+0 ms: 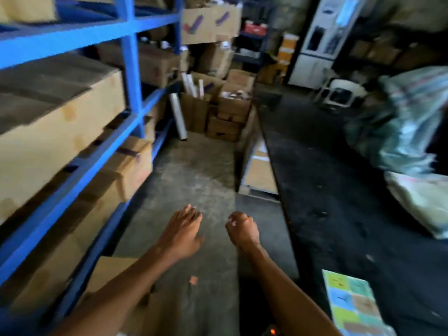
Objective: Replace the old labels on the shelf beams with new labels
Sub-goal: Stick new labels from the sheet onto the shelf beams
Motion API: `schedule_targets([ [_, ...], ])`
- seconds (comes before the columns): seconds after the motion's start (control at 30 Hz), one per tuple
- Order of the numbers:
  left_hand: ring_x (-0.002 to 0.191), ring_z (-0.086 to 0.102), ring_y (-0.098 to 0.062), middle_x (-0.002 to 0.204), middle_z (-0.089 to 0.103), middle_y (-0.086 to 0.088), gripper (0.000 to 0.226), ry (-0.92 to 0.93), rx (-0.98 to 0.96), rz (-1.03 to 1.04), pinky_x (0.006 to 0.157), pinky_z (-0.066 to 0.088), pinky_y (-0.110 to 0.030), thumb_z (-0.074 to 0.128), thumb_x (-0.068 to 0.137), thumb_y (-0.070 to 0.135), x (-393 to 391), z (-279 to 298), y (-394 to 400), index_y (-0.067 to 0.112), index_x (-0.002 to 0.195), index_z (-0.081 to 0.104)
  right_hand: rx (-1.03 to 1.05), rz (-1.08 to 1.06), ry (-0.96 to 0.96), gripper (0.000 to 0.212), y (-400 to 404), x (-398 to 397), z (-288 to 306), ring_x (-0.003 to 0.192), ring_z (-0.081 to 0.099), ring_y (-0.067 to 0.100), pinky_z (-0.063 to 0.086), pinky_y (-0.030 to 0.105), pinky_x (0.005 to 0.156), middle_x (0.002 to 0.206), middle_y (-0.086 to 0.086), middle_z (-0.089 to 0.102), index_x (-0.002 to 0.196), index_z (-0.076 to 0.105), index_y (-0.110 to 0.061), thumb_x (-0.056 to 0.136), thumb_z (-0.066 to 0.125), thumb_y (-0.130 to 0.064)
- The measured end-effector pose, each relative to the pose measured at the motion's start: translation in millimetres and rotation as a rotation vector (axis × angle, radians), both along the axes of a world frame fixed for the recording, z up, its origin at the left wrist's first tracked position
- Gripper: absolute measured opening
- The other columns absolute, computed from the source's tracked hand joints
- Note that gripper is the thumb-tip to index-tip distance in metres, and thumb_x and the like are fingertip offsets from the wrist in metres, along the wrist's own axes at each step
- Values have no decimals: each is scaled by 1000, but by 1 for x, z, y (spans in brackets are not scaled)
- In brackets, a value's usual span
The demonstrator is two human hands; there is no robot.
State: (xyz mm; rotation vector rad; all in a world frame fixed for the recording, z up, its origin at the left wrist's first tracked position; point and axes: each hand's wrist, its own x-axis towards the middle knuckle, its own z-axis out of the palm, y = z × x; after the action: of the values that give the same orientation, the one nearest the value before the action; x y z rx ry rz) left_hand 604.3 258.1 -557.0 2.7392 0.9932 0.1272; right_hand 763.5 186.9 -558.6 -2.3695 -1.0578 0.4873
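Blue shelf beams run along the left, loaded with brown cardboard boxes. Dark strips on the middle beam may be labels, but blur hides detail. My left hand reaches forward over the concrete floor, fingers stretched and apart, holding nothing. My right hand is beside it, curled into a fist; I cannot tell if something small is inside. A sheet of coloured labels lies on the dark surface at the lower right. A small orange scrap lies on the floor below my hands.
A dark low platform fills the right side, with bundled sacks on it. Open cartons with rolls and stacked boxes stand at the aisle's far end. A white plastic chair stands further back. A flat carton leans against the platform.
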Motion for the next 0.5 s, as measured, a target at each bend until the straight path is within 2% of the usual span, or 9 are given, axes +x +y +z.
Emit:
schedule_targets([
  [0.03,119,57,-35,124,61,-25,60,-23,30,-52,96,48,-39,52,75,39,24,0,-6,-4,116,61,17,-38,-24,26,-13,20,6,105,60,37,48,38,88,109,17,69,103,67,-14,80,56,-20],
  [0.07,97,69,-31,102,72,-20,57,-19,58,-96,76,57,-34,49,67,43,52,1,-14,-1,98,70,35,-84,-49,27,-29,44,11,104,61,37,48,38,88,108,17,69,104,66,-13,80,56,-20],
  [0.1,82,73,-26,88,75,-14,55,-34,60,-118,62,58,-29,47,62,45,66,1,-20,4,86,73,55,-103,-75,26,-39,56,14,103,61,37,48,39,87,107,18,70,103,67,-12,80,56,-19],
  [0.17,73,73,-22,80,76,-8,53,-68,45,-227,55,56,-26,44,62,45,114,-5,-47,7,81,74,78,-191,-108,25,-77,95,16,99,63,37,49,40,84,103,18,71,98,68,-11,78,55,-19],
  [0.27,81,73,-22,88,76,-10,56,-46,1,-389,63,57,-29,41,68,46,165,-21,-89,6,89,74,56,-311,-176,26,-133,139,9,91,63,40,49,43,75,93,19,71,86,67,-8,74,49,-22],
  [0.37,99,69,-28,107,72,-15,61,3,-82,-459,76,57,-35,38,75,46,202,-36,-127,3,104,70,-20,-403,-186,27,-189,166,-2,91,61,42,48,43,74,93,22,69,83,64,-5,75,45,-22],
  [0.4,112,62,-32,120,65,-19,67,11,-145,-481,88,53,-40,33,78,47,211,-39,-139,1,115,64,-71,-422,-172,24,-205,172,-6,95,61,41,47,42,76,97,21,68,86,63,-5,78,47,-21],
  [0.43,127,49,-35,135,52,-22,75,-24,-165,-501,103,43,-43,24,79,50,223,-45,-152,1,128,53,-133,-447,-155,22,-221,179,-12,100,59,40,46,41,80,102,20,67,91,62,-5,81,50,-20],
  [0.5,145,17,-31,155,22,-17,80,69,-212,-538,118,18,-39,12,81,54,237,-49,-172,9,145,28,-240,-492,-97,27,-249,190,-25,109,56,36,44,38,88,114,17,65,105,61,-6,86,51,-22],
])
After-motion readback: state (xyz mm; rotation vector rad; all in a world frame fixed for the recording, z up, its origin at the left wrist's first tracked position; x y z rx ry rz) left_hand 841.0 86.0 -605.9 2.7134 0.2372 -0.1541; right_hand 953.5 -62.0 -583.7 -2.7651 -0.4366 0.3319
